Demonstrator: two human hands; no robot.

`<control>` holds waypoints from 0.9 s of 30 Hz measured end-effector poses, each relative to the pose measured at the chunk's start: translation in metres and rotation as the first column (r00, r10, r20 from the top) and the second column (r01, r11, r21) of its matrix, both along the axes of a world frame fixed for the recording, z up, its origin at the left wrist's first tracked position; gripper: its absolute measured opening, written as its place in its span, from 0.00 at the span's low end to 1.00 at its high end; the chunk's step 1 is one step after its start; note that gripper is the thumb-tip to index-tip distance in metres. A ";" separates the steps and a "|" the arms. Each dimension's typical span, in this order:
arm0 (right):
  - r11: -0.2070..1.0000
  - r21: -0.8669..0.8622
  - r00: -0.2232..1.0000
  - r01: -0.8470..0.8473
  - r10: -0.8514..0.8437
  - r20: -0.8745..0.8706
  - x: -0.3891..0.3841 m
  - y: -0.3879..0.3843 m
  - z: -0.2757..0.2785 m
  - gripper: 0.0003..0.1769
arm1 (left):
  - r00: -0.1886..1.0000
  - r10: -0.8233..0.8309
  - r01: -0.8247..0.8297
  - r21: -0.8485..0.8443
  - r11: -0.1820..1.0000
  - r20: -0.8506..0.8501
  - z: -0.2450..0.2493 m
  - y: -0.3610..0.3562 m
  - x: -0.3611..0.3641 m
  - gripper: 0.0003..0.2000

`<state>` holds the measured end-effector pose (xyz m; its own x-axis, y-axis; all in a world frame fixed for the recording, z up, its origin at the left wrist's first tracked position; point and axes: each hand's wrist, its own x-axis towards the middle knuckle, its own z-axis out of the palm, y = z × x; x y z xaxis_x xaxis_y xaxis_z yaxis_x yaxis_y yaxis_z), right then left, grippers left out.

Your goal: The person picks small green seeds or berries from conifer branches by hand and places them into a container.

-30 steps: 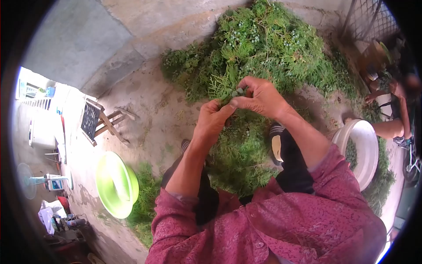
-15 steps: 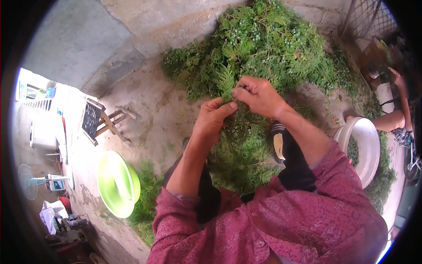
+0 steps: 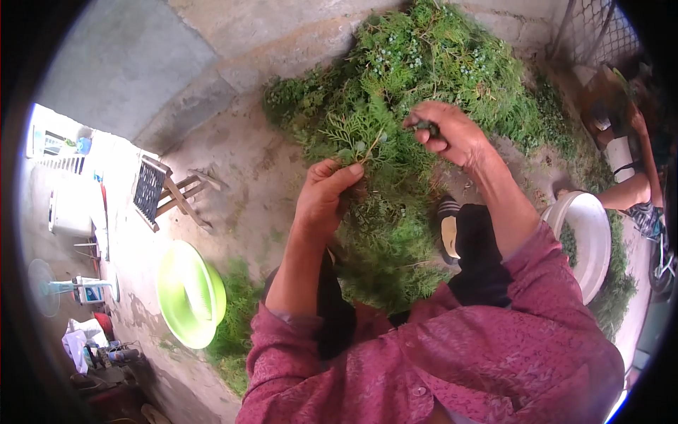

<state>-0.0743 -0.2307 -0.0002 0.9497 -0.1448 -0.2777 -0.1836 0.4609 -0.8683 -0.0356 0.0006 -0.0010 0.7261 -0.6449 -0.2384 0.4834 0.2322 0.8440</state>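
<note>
My left hand [image 3: 328, 189] pinches the stem of a green sprig [image 3: 364, 141] between thumb and fingers, its flat leaves fanning up and away. To its upper right, my right hand [image 3: 446, 134] is closed round small dark green pieces [image 3: 426, 126], apart from the sprig. Behind both hands lies a big heap of green branches [image 3: 438, 63] with pale blue-green berries. More cut greenery [image 3: 388, 247] lies on the ground between my feet, below the hands.
A lime green basin [image 3: 187, 297] stands at the left, near a small folding stool [image 3: 173, 191]. At the right is a white bucket [image 3: 590, 240] with greenery inside. Beyond it, another person's bare leg [image 3: 625, 194] shows. A fan [image 3: 53, 288] stands far left.
My right hand has moved up and right, away from my left hand, with dark green pieces now visible in it. My left hand has shifted slightly left, and the sprig now spreads out in view.
</note>
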 end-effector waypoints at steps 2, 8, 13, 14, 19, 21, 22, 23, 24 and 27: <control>0.997 0.030 0.997 -0.075 0.075 -0.004 -0.002 0.007 0.000 0.08 | 1.000 0.010 -0.011 -0.045 0.999 -0.004 0.003 -0.001 0.002 0.02; 0.965 0.042 0.966 -0.260 0.259 0.024 -0.004 0.018 0.007 0.13 | 0.999 -0.037 0.037 -0.089 0.995 -0.006 0.000 -0.002 0.003 0.02; 0.957 0.075 0.960 -0.279 0.276 0.037 -0.006 0.022 0.008 0.13 | 0.999 0.000 -0.001 -0.021 1.000 -0.045 0.000 -0.007 0.000 0.01; 0.953 0.122 0.961 -0.276 0.276 0.016 -0.006 0.023 0.009 0.13 | 0.999 -0.002 0.001 -0.020 1.000 -0.045 -0.001 -0.007 -0.001 0.01; 0.960 -0.044 0.961 -0.276 0.277 0.020 -0.004 0.023 0.002 0.12 | 0.999 -0.004 0.003 -0.028 1.000 -0.053 0.002 -0.008 -0.003 0.01; 0.952 -0.178 0.966 -0.248 0.256 0.021 -0.003 0.025 0.000 0.10 | 0.999 -0.009 0.009 -0.015 1.000 -0.043 0.003 -0.008 -0.003 0.01; 0.909 -0.379 0.975 -0.174 0.214 0.066 -0.002 0.026 -0.002 0.10 | 0.999 -0.015 0.015 -0.003 1.000 -0.033 0.003 -0.009 -0.003 0.01; 0.825 -0.559 0.976 -0.085 0.181 0.118 -0.002 0.027 -0.004 0.10 | 0.999 -0.014 0.014 -0.003 1.000 -0.035 0.001 -0.009 -0.002 0.01; 0.825 -0.558 0.977 -0.085 0.180 0.118 -0.002 0.027 -0.004 0.10 | 1.000 -0.025 0.025 0.025 0.999 -0.015 -0.001 -0.009 -0.001 0.00; 0.934 -0.321 0.984 -0.153 0.174 0.036 0.002 0.019 -0.006 0.09 | 0.999 -0.010 0.008 0.041 0.999 0.032 0.002 -0.008 -0.002 0.02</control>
